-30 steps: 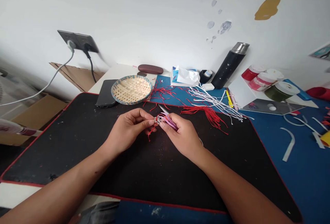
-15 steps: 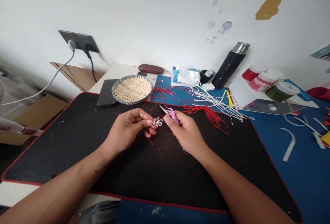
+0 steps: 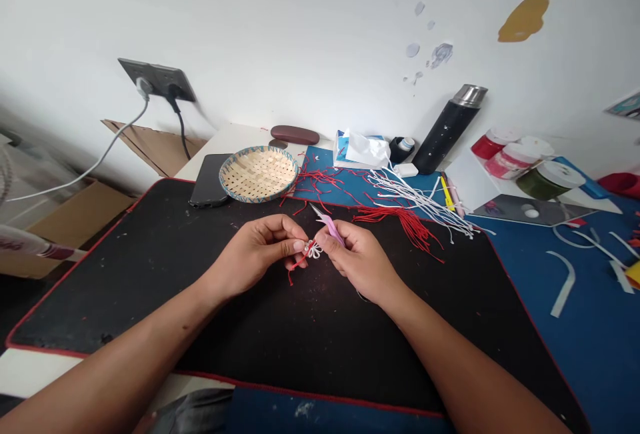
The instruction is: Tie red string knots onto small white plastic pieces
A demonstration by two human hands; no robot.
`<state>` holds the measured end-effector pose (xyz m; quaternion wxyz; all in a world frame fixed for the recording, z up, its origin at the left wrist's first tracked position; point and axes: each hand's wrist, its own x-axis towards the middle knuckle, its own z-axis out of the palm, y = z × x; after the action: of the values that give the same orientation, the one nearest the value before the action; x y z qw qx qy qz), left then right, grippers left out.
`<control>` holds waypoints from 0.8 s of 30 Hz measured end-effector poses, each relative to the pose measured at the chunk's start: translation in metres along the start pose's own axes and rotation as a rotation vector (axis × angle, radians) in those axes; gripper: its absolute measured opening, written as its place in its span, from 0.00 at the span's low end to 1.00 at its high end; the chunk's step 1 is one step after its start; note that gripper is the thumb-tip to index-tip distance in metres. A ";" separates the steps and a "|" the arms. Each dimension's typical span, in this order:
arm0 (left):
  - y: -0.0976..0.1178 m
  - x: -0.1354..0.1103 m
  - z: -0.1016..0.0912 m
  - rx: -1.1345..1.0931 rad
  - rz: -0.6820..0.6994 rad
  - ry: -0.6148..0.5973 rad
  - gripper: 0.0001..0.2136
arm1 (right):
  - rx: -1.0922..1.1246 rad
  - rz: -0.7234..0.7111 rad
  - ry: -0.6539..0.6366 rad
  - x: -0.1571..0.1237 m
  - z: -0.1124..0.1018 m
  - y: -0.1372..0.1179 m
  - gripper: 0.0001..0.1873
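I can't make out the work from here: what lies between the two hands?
In the head view, a small white looped knot with red cord trailing from it lies between the left hand and the right hand, which holds pink tweezers.

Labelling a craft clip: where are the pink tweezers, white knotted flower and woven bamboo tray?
Pink tweezers (image 3: 330, 227): head view, on the pink grip.
White knotted flower (image 3: 315, 250): head view, on its loops.
Woven bamboo tray (image 3: 258, 201): head view, on the near rim.

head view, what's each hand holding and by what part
The left hand pinches a small white cord flower at its edge between thumb and forefinger. The right hand grips pink-handled tweezers by the pink handle.
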<state>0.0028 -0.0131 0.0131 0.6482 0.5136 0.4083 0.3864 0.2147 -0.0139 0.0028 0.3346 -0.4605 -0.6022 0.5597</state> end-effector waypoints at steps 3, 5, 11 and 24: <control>-0.001 0.001 0.000 -0.053 -0.019 -0.013 0.15 | -0.003 -0.002 0.026 0.000 0.000 -0.001 0.18; -0.001 0.000 0.001 -0.077 -0.030 -0.046 0.19 | 0.002 -0.019 0.058 0.001 0.000 -0.002 0.17; -0.002 0.000 0.005 -0.003 -0.085 -0.091 0.17 | -0.101 -0.087 0.107 0.001 0.001 -0.005 0.15; -0.004 0.002 0.000 0.050 -0.059 0.018 0.17 | -0.194 -0.129 0.113 0.000 0.000 -0.002 0.13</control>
<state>0.0036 -0.0114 0.0092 0.6427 0.5139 0.4384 0.3615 0.2147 -0.0138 0.0048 0.3575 -0.4816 -0.6621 0.4494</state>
